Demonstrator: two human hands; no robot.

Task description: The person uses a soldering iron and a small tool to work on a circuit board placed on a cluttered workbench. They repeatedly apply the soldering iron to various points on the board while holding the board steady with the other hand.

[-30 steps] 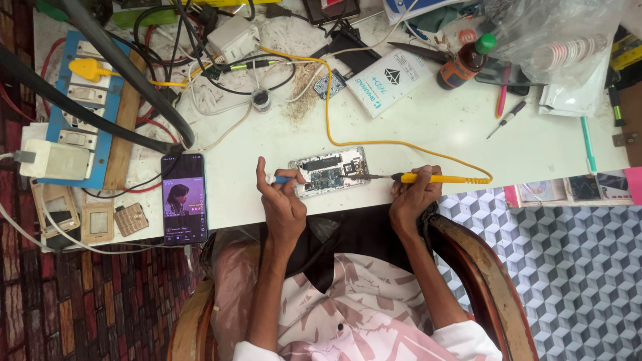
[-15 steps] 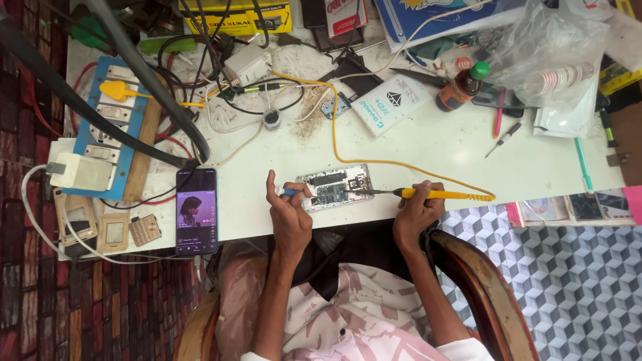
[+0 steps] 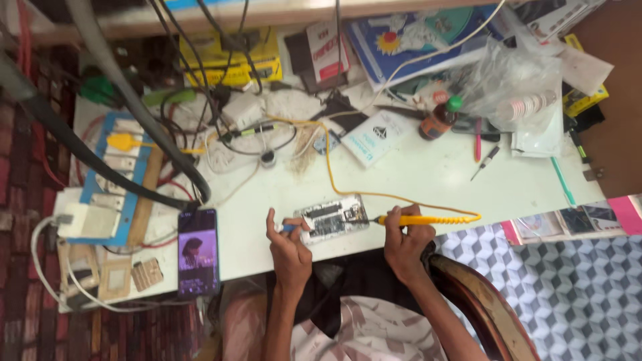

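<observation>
Yellow soldering iron gripped in our right hand, tip on the opened phone near the worktop's front edge. Our left hand pinches a small blue-tipped tool beside that phone; lit smartphone lies left

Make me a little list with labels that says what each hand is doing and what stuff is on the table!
Left hand: left hand pinches a small blue-tipped tool at the opened phone.
Right hand: right hand grips a yellow soldering iron, tip toward the opened phone.
Cord: yellow cable loops across the white table.
Nearby: lit smartphone showing a picture, left of the hands.
Farther back: brown bottle with green cap, plastic bag.
</observation>
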